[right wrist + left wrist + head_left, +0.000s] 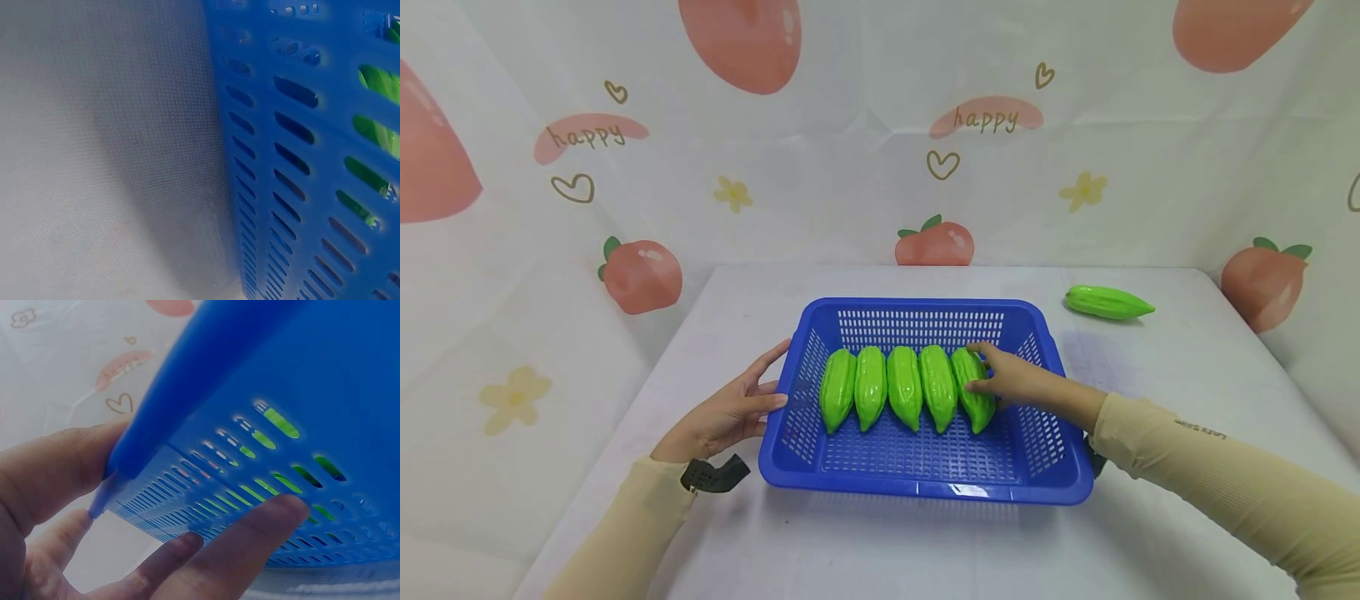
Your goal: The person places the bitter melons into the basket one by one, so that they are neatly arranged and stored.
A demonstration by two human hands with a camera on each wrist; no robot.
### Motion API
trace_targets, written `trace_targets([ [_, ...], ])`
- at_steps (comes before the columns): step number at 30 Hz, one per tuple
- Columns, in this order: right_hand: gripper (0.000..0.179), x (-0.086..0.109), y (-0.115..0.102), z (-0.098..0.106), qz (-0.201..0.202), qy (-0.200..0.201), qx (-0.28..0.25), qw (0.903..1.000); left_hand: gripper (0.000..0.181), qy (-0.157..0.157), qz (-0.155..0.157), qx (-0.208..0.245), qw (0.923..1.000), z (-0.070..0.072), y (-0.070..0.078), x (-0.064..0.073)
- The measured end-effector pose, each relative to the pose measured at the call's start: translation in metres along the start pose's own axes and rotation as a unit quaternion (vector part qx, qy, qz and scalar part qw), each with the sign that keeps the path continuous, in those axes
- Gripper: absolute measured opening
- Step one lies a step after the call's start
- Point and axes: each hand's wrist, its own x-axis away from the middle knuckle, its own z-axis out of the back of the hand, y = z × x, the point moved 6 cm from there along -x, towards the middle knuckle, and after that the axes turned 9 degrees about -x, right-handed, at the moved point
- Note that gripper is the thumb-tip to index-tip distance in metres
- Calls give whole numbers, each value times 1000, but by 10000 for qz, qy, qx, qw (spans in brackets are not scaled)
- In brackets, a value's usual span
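A blue plastic basket [925, 492] with slotted walls stands on the table. Inside it, several glossy green ridged bitter melons [905, 387] lie side by side in a row. My right hand [1011, 379] reaches over the right rim and grips the rightmost bitter melon [976, 400] between thumb and fingers. On the left side my left hand [730, 408] holds the basket rim; the left wrist view shows its fingers [244, 544] against the slotted outer wall. The right wrist view shows only the basket's outer wall [325, 144] and green through the slots, with the hand hidden.
One more bitter melon [1108, 302] lies on the white table [865, 550] at the back right, outside the basket. A white cloth [850, 183] printed with peaches, flowers and hearts hangs behind and at both sides.
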Motion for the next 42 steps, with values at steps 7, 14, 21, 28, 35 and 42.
trace_targets([
  [7,68,0,-2,1,46,18,95,9999,86,-15,-22,19,10000,0,0,0],
  [14,68,1,-8,7,586,262,658,9958,86,-10,-23,13,10000,0,0,0],
  [21,61,1,-10,11,829,498,521,9939,87,41,25,-90,9999,0,0,0],
  [28,53,6,-15,17,1161,808,474,9888,88,35,-7,-188,9998,-2,1,-1],
  [35,49,12,-19,25,1392,1017,136,9849,88,89,16,-192,9998,-2,0,-2],
  [42,46,16,-26,33,2005,861,-352,9753,87,136,37,-179,9997,0,-2,-1],
])
